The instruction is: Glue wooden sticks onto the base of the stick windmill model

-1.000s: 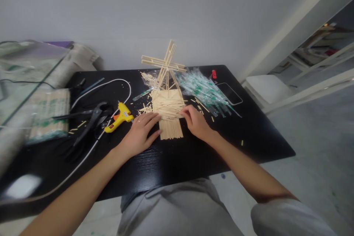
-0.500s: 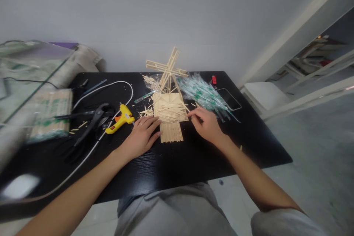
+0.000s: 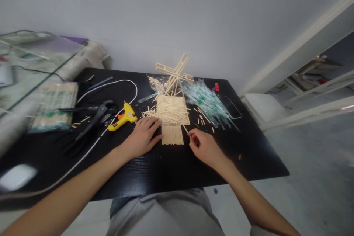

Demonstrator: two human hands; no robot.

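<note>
My right hand (image 3: pixel 203 143) pinches a thin wooden stick (image 3: pixel 186 129), whose far end reaches toward the right edge of a row of sticks laid side by side (image 3: pixel 172 135). Fingers stretched out, my left hand (image 3: pixel 145 132) lies at the left edge of that row and of the square wooden base (image 3: pixel 187 118) behind it. A heap of loose sticks (image 3: pixel 173 111) covers much of the base. Above its back part rises a stick model windmill with crossed blades (image 3: pixel 177 73).
Left of my hand lie a yellow hot glue gun (image 3: pixel 125 117), black pliers (image 3: pixel 98 116), a white cable (image 3: pixel 91 151) and a bag of sticks (image 3: pixel 55 105). To the right are clear-and-green wrappers (image 3: pixel 206 99), a phone (image 3: pixel 230 107) and a red object (image 3: pixel 217 87).
My right hand has moved from the base's right edge toward me, and a stick now shows in its fingers. The left hand stays in place. The view has shifted slightly.
</note>
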